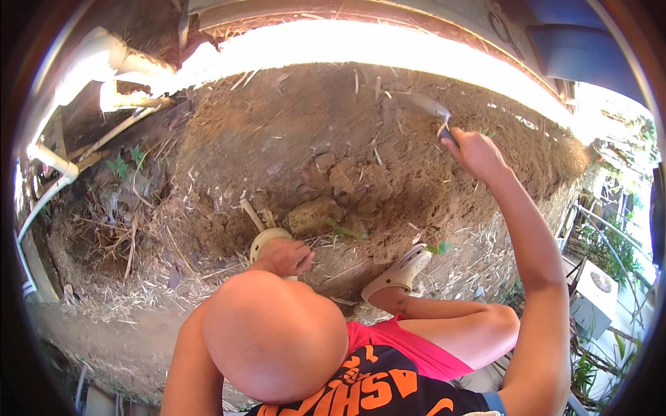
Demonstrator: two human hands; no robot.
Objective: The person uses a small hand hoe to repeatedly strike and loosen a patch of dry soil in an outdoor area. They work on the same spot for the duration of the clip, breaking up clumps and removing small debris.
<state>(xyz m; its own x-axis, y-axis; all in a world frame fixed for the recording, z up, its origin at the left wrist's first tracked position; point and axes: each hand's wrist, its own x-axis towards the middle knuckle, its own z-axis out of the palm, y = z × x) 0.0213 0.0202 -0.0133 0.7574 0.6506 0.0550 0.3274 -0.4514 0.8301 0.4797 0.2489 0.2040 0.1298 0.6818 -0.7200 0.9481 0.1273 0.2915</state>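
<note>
One trowel (pixel 431 106) sits in the closed right hand (pixel 479 156), blade over the far soil (pixel 298 125); the left hand (pixel 286 256) curls by a clog (pixel 261 242), whether holding anything I cannot tell. A glancing stroke on packed soil could twist the blade aside.

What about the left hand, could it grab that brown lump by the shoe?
Probably yes: the left hand is close to the brown lump, and nothing seems to block the short gap between them.
</note>
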